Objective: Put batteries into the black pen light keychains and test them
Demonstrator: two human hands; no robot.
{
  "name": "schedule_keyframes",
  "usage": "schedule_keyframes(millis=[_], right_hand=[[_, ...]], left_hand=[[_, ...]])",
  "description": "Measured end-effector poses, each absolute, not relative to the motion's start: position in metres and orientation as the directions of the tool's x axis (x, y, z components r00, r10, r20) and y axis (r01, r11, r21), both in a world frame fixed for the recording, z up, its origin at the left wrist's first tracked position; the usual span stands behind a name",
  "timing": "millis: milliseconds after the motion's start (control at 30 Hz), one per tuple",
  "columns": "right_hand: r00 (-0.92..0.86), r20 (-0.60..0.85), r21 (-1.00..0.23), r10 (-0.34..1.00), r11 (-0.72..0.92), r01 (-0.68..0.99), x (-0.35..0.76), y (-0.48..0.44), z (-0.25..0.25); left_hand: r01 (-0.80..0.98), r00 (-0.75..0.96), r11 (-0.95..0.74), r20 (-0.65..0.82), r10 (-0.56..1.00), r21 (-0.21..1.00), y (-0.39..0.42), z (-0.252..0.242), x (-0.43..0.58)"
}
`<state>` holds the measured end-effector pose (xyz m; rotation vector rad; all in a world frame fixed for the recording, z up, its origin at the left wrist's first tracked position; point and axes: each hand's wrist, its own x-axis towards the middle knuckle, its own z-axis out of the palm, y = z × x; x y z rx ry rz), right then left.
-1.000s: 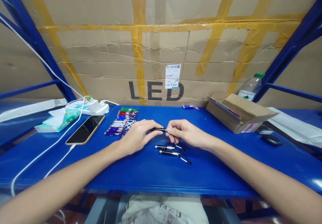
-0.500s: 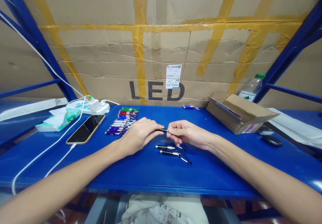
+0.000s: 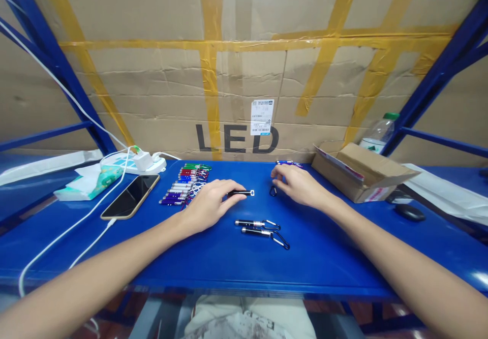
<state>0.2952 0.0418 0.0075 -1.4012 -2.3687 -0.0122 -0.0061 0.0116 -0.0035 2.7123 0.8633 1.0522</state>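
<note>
Between the thumb and fingers of my left hand (image 3: 208, 204) is a slim black flashlight (image 3: 239, 193); its silver end bracket points right. My right hand (image 3: 301, 184) is farther right, palm down, fingers loosely bent and apart. Just below its fingertips a small black carabiner clip (image 3: 273, 191) shows in part. Behind those fingers lies a blue flashlight (image 3: 284, 162), partly covered. Nearer me rest two black flashlights, an upper one (image 3: 249, 223) and a lower one (image 3: 256, 231), both with carabiners attached. Left of my left hand, several coloured flashlights (image 3: 179, 190) lie in a column.
On the left of the blue table (image 3: 213, 268) are a phone (image 3: 130, 196), a tissue pack (image 3: 89, 184), a power strip (image 3: 156, 165) and white cables. An open cardboard box (image 3: 351, 176), a mouse (image 3: 409, 212) and a bottle (image 3: 381, 133) stand right. A large carton (image 3: 171, 90) walls the back.
My right hand has let go of the black flashlight's end and moved right and back. The flashlight's silver bracket is now uncovered, while my left hand keeps its hold.
</note>
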Motion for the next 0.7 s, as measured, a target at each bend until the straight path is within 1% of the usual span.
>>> schedule_keyframes(millis=[200,267,467,533,633,700], right_hand=[[-0.591,0.184,-0.087,0.785,0.612,0.786,0.298,0.040,0.001],[-0.606,0.164,-0.070,0.778,0.622,0.780,0.297,0.038,0.002],[-0.601,0.145,-0.070,0.786,0.614,0.787,0.290,0.033,0.005],[-0.606,0.133,-0.006,0.785,0.612,0.791,0.285,0.029,0.006],[-0.633,0.121,0.158,0.765,0.615,0.773,0.277,0.023,0.006],[-0.657,0.112,0.219,0.746,0.626,0.748,0.274,0.020,0.006]], left_hand=[[0.477,0.599,-0.823,0.571,0.561,0.308,0.012,-0.003,-0.007],[0.481,0.601,-0.820,0.565,0.565,0.310,0.012,-0.003,-0.007],[0.484,0.607,-0.821,0.559,0.565,0.303,0.013,-0.004,-0.007],[0.488,0.608,-0.819,0.556,0.566,0.301,0.013,-0.004,-0.007],[0.497,0.609,-0.814,0.548,0.573,0.299,0.013,-0.004,-0.006],[0.501,0.609,-0.813,0.546,0.575,0.298,0.013,-0.005,-0.006]])
